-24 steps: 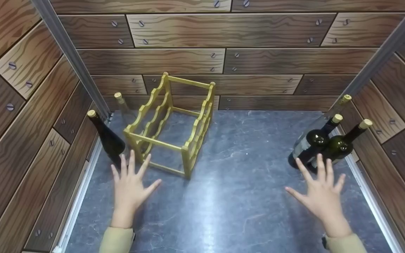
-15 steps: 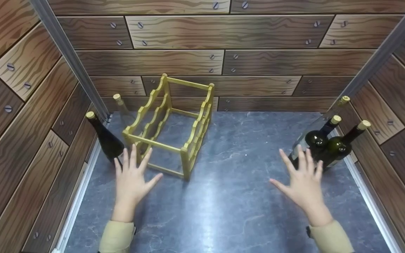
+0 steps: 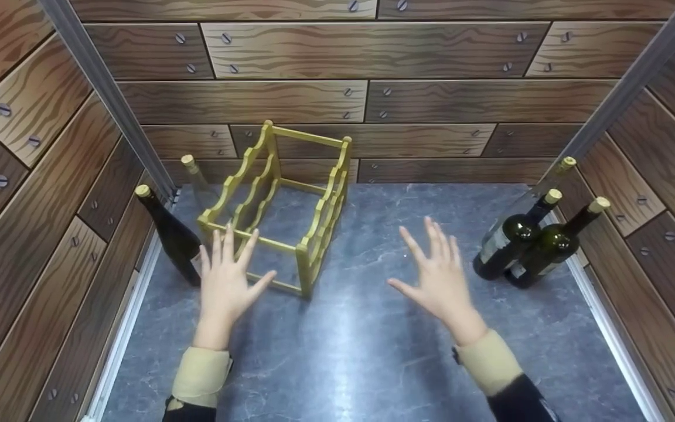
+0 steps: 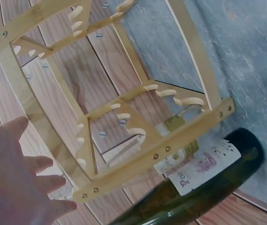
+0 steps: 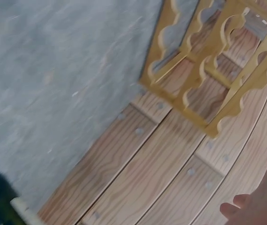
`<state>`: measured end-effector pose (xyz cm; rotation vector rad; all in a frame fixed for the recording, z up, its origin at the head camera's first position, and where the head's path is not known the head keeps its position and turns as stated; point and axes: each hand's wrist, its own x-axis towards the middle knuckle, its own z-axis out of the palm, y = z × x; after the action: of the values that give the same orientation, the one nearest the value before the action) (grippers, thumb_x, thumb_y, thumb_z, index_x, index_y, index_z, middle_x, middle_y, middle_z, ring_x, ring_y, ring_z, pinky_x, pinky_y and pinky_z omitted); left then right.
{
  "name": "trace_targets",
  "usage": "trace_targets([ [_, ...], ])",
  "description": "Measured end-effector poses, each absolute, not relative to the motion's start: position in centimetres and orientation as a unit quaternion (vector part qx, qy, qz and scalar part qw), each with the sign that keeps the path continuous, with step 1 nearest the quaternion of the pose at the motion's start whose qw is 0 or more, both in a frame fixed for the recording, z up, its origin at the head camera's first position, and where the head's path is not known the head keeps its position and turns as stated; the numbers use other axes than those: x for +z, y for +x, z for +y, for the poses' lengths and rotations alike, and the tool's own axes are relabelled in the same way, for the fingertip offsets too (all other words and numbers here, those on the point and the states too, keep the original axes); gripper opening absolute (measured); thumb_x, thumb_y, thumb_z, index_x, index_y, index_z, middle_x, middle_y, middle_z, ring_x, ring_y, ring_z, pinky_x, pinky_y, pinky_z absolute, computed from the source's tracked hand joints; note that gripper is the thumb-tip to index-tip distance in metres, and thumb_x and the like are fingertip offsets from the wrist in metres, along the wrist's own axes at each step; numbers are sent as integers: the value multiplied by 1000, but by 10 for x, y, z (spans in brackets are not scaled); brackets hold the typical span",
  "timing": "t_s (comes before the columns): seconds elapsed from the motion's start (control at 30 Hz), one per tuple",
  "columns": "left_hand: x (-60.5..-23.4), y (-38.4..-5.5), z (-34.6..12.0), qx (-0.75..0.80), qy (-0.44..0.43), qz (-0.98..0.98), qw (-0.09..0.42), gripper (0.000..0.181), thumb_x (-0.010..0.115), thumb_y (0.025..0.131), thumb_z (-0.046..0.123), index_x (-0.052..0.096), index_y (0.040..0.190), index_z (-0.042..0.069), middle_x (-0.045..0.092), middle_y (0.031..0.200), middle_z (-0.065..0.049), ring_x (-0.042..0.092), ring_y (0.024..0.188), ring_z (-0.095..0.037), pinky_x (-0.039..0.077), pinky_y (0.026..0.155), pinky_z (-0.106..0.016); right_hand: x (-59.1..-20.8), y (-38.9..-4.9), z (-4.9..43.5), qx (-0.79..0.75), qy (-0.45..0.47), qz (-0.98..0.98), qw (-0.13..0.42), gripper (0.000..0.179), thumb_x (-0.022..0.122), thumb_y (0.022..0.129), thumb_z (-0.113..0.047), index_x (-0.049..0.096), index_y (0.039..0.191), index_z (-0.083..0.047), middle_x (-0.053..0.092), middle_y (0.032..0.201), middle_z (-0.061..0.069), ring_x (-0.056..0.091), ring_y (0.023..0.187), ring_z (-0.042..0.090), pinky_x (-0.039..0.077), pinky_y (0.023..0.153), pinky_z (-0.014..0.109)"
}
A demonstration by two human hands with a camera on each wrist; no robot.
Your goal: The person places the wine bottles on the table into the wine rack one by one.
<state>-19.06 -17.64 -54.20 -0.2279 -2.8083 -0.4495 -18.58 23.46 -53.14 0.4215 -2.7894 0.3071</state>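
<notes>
from head view, note left hand (image 3: 225, 287) spread open by near end of yellow rack (image 3: 305, 269) at left of gray surface (image 3: 384, 340), right hand (image 3: 442, 281) likewise between rack and bottle cluster (image 3: 519, 230); only from left wrist, find printed label (image 4: 206, 166) on dark bottle (image 4: 211, 188).

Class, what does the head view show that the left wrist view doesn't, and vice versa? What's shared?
Only the head view: the right hand and three bottles at right.
Only the left wrist view: pinkish print on the label of the dark bottle beside the rack, and the rack's screw heads.
Both: that rack and bottle, the left hand, floor and planked walls.
</notes>
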Motion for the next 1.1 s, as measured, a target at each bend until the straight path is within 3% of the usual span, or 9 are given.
trace_targets([
  [0.33,-544,-203,-172,-159,-76,-975,133,90,64,93,70,33,167,28,15,175,-27,12,162,-54,11,130,-74,-508,-215,170,83,223,-960,148,101,66,89,-75,27,169,-28,19,174,26,28,160,45,21,131,65],
  [0.53,-542,-205,-173,-157,-71,-977,129,96,62,96,68,27,169,17,13,177,-24,9,163,-50,11,132,-70,-496,-226,139,66,249,-955,146,105,63,89,-79,19,171,-30,17,176,23,27,162,40,20,134,57],
  [0.77,-544,-207,-178,-145,-60,-978,140,106,64,97,63,21,166,-5,15,176,-26,15,164,-45,18,133,-64,-494,-235,108,76,264,-952,138,106,70,88,-74,25,170,-22,21,175,22,28,162,38,23,134,56],
  [0.93,-545,-208,-179,-137,-60,-978,142,105,67,97,59,22,165,-7,17,175,-27,18,164,-44,19,134,-62,-498,-239,92,89,263,-954,113,111,73,88,-70,22,170,-16,21,175,23,29,161,39,21,135,53],
  [1.1,-546,-207,-178,-147,-64,-976,149,104,70,96,54,23,164,-8,20,174,-29,19,163,-45,18,134,-61,-506,-240,82,96,258,-958,87,111,66,93,-72,16,170,-10,19,176,23,28,162,38,20,135,50],
])
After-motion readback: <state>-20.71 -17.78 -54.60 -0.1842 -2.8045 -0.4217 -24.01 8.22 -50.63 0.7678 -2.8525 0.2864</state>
